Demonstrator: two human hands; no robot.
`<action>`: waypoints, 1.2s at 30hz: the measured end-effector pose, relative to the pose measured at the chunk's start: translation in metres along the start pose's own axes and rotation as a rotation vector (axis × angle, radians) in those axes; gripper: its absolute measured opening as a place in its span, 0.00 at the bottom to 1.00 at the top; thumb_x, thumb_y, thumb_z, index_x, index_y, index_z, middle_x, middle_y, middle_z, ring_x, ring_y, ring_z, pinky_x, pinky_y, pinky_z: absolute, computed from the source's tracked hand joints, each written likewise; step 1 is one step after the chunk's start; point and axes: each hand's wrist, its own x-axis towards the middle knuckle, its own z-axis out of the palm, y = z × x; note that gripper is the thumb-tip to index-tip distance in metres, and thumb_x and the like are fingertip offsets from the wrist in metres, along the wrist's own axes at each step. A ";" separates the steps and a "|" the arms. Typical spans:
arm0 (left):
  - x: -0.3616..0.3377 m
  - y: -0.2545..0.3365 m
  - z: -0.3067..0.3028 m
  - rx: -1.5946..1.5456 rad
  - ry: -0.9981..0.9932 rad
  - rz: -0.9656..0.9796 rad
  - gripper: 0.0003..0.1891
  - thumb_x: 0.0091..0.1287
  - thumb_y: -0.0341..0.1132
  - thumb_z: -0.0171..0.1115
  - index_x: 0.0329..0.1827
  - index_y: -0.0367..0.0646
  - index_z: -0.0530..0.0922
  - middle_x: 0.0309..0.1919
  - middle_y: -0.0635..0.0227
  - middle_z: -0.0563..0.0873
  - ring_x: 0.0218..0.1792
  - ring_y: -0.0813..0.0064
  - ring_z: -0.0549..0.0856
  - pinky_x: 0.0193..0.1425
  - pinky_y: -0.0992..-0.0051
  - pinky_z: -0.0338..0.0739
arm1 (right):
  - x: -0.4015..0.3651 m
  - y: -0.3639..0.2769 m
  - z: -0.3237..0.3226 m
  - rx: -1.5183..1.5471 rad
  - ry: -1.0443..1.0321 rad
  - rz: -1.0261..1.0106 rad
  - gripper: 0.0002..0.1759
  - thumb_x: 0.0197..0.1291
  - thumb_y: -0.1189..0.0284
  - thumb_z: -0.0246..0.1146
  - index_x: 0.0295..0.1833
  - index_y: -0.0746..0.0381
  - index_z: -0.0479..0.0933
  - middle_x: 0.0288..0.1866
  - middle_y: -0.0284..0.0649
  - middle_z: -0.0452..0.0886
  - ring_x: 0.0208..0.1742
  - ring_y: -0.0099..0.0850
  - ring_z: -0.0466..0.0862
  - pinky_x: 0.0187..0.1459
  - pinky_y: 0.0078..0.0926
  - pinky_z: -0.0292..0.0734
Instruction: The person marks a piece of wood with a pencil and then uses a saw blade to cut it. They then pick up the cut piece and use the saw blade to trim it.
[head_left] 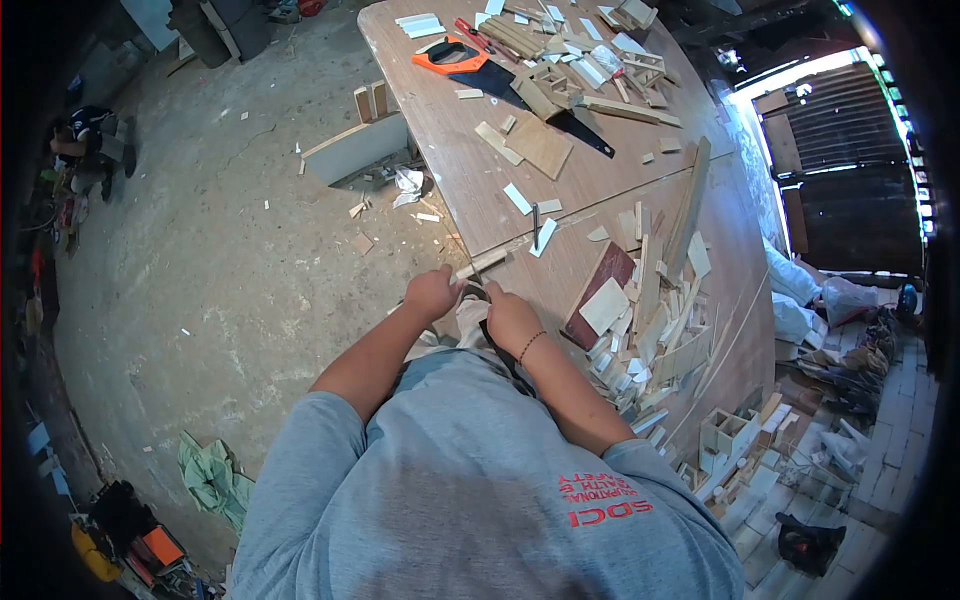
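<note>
At the near edge of the wooden table (425, 90), a short wooden strip (490, 263) lies with one end by my left hand (432, 294). The fingers of that hand are closed on the strip's near end. My right hand (513, 320) is closed just to the right, around a thin, dark, blade-like tool (477, 276) that meets the strip. Its exact kind is too small to make out, and my fingers hide its lower part. Both hands are close together in front of my body.
A handsaw with an orange handle (450, 57) lies among wood pieces at the far side. Right of my hands, offcuts (650, 330) are heaped beside a dark red board (597, 290). A board (357, 150) stands on the floor. A person (95, 145) sits far left.
</note>
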 end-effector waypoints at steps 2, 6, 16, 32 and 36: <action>0.012 0.008 -0.009 0.063 -0.087 -0.020 0.23 0.68 0.52 0.51 0.46 0.38 0.75 0.37 0.48 0.84 0.41 0.49 0.84 0.45 0.56 0.77 | 0.015 0.019 0.024 0.048 0.087 0.026 0.22 0.61 0.73 0.52 0.62 0.59 0.64 0.33 0.56 0.80 0.37 0.53 0.82 0.39 0.50 0.76; 0.034 -0.016 0.003 0.048 -0.085 0.064 0.22 0.68 0.53 0.51 0.44 0.39 0.75 0.32 0.47 0.84 0.39 0.48 0.84 0.43 0.54 0.77 | 0.019 0.023 0.021 0.021 -0.038 0.049 0.30 0.60 0.75 0.48 0.70 0.57 0.57 0.41 0.57 0.80 0.41 0.52 0.82 0.42 0.48 0.77; 0.019 0.003 0.002 0.133 -0.097 0.031 0.22 0.70 0.51 0.48 0.48 0.39 0.72 0.32 0.50 0.85 0.38 0.50 0.84 0.42 0.56 0.78 | 0.012 0.044 0.063 0.066 0.077 -0.034 0.36 0.62 0.72 0.51 0.75 0.47 0.49 0.34 0.56 0.81 0.34 0.52 0.82 0.37 0.50 0.76; 0.043 -0.028 0.028 -0.388 -0.344 -0.061 0.33 0.64 0.60 0.53 0.50 0.34 0.77 0.45 0.43 0.82 0.51 0.51 0.81 0.56 0.63 0.73 | 0.004 0.039 0.037 0.043 0.038 -0.031 0.34 0.62 0.73 0.50 0.74 0.48 0.51 0.28 0.57 0.80 0.30 0.54 0.81 0.34 0.52 0.74; 0.054 -0.029 0.013 -0.267 -0.387 -0.018 0.37 0.63 0.63 0.52 0.52 0.31 0.76 0.48 0.43 0.81 0.53 0.51 0.80 0.58 0.63 0.72 | 0.009 0.036 0.034 0.067 0.027 -0.034 0.34 0.63 0.72 0.50 0.74 0.47 0.51 0.28 0.57 0.80 0.30 0.54 0.80 0.35 0.52 0.75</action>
